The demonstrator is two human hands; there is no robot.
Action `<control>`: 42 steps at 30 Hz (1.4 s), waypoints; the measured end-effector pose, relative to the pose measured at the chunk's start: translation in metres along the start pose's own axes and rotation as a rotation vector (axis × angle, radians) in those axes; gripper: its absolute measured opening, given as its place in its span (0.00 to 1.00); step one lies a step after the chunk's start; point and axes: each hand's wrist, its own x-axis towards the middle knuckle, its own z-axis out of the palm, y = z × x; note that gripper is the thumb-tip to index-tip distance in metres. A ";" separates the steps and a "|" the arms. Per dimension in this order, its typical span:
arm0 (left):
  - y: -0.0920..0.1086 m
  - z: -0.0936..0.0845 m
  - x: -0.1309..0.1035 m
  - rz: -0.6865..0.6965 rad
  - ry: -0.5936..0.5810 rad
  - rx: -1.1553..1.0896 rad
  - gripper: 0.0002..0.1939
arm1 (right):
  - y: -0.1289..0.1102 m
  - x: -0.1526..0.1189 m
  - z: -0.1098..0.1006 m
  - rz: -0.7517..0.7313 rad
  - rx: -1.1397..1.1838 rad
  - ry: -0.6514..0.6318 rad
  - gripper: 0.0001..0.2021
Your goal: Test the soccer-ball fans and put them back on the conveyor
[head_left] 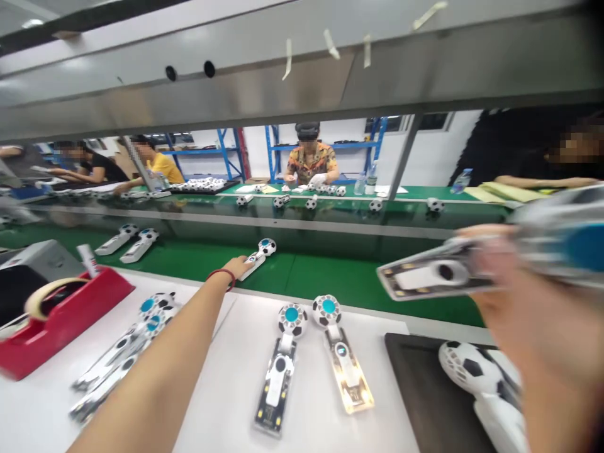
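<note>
My left hand (236,268) reaches out to the green belt, its fingers closed on a white soccer-ball device (259,257). My right hand (495,264), blurred and close to the camera, holds another device (425,274) with a clear handle and a large blurred ball end. Between my arms on the white table lie two clear-handled devices; the left one (278,371) is unlit, the right one (346,365) glows at its lower end. More clear-handled devices (117,352) lie left of my left forearm.
A red tape dispenser (70,321) stands at the left. At the right, a black tray (415,390) holds a ball device (472,371). Two devices lie farther left on the green belt (321,274). People sit across it, under a metal overhead beam (302,94).
</note>
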 end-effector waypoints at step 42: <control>0.122 0.041 -0.223 0.499 -0.828 -1.246 0.27 | -0.041 -0.044 0.050 -0.356 -0.183 -0.499 0.22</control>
